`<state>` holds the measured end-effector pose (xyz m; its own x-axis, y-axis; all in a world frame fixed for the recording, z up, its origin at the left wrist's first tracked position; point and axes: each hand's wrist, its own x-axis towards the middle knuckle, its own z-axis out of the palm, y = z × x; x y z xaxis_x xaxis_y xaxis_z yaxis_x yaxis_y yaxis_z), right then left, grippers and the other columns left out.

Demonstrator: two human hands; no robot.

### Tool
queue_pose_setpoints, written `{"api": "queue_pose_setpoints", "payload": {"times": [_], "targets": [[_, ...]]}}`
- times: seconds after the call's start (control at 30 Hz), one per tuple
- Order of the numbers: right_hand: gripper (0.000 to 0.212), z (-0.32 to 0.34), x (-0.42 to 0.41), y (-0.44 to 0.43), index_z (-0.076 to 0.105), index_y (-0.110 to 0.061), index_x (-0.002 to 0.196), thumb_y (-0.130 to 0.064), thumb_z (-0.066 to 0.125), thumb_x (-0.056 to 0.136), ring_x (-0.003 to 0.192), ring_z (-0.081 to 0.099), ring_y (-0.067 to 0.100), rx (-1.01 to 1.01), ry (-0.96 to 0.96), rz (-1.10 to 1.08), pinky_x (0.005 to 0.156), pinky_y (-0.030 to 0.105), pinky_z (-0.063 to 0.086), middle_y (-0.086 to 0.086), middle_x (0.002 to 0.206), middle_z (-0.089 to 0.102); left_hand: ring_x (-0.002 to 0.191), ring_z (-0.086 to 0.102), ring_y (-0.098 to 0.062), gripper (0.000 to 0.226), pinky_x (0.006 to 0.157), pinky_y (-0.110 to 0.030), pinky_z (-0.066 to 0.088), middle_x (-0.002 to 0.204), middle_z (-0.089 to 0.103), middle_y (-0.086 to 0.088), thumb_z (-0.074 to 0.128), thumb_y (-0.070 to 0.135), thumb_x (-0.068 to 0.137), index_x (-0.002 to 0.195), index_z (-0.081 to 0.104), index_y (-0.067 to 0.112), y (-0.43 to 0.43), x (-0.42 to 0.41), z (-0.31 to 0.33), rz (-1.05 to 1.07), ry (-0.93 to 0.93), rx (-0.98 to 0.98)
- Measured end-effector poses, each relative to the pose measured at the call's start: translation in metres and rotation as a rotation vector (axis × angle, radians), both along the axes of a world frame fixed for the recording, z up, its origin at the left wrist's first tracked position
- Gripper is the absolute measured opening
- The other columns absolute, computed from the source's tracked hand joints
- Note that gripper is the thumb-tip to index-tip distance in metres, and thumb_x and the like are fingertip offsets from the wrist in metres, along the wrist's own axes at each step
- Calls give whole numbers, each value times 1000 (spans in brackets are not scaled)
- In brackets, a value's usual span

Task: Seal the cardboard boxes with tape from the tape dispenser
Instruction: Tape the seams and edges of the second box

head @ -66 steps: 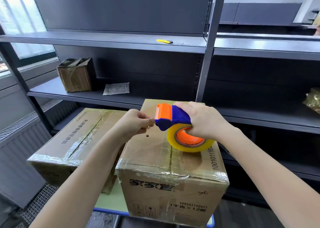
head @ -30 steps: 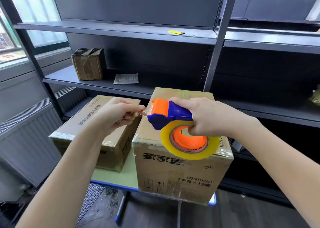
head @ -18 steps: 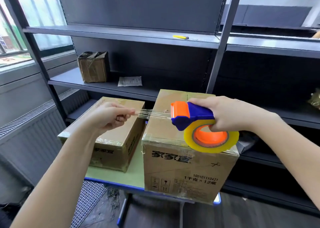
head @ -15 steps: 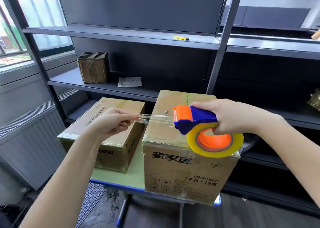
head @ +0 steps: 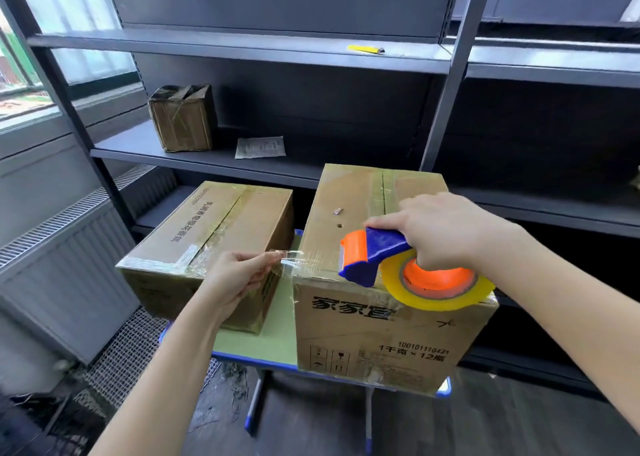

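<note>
So the right hand has its grip wrapped round the blue plastic handle of the tape dispenser, which sits over the near top edge of the taller box. The chunky orange head points left, and the glossy yellowish tape roll on its orange hub hangs out over the box's front face. The left hand has a narrow pinch grip on the loose end of a strip of clear tape. The strip runs crinkly and shiny from that pinch past the box's near left corner to the dispenser head; can't tell if it's actually stuck to the cardboard. The taller box is plain brown cardboard with black print on the front, shiny tape along the top seam and edges, and a little hole in the top. Just beside it on the left, with a small gap, is the flatter box, same cardboard, taped down its middle seam, with wrinkly film at the near edge. Both sit on a small counter with a smooth pale green top and blue edging. Behind is dark grey metal shelving holding a small battered box wrapped in tape, a flat paper sheet next to it, and a slim yellow thing one shelf up. A ribbed grey radiator is on the left.
</note>
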<state>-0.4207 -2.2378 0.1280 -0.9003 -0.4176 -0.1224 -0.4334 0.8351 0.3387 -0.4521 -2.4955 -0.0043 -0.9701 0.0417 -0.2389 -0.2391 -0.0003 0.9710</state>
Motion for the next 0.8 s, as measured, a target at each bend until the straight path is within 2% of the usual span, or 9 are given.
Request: {"api": "queue_pose_setpoints", "payload": {"times": [0.2,0.37,0.7,0.8], "targets": [[71,-3,-9,-6,17,-46,145,-18,49,88,88,39,17,33,-18,4,67,29,37,-5,92,38,42,26,-6,22,35,-14,19,52,41,4,71,16,80,90,72,-3,-1,1,-13,24,-63,69],[70,-6,-12,-10,13,-45,146,-23,50,90,89,29,16,82,8,51,78,29,30,-6,93,34,42,28,-5,27,35,-13,21,52,43,4,74,15,78,91,69,-8,-6,1,-23,36,-90,78],[71,-3,-8,-8,12,-47,145,-20,48,90,85,41,17,79,7,7,64,27,34,-5,94,36,40,29,-5,15,34,-12,21,53,43,1,70,13,80,73,65,1,-4,-5,-26,-29,-71,140],[71,-3,-8,-10,12,-46,145,-19,48,90,85,38,16,84,-2,-5,63,27,32,-5,94,36,41,28,-5,21,34,-13,20,55,41,2,70,20,80,63,64,10,1,-3,-32,-101,-103,119]]}}
